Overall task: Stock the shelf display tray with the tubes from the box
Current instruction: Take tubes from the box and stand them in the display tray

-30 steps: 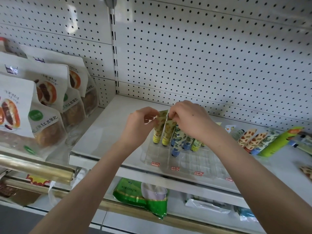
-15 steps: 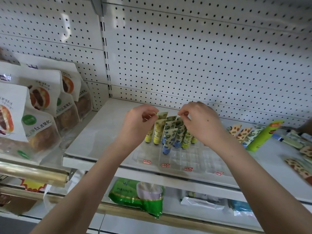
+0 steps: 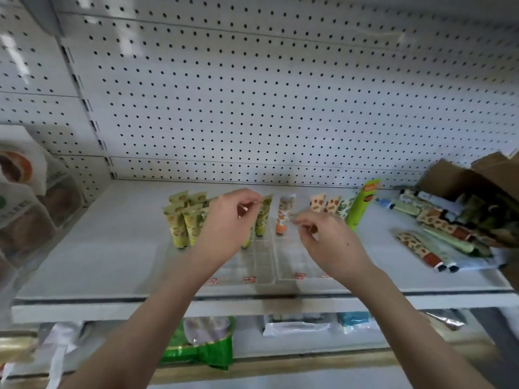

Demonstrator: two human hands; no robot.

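Left hand pinches a green tube by its crimped top — looks light, squashy, best held there — right hand curled beside the orange tube, grip unclear.

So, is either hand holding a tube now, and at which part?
The left hand pinches a green tube by its flat top edge. Whether the right hand holds anything cannot be told.

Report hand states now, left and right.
Left hand: pinching the top of a green tube.
Right hand: fingers curled beside the orange tube; hold cannot be told.
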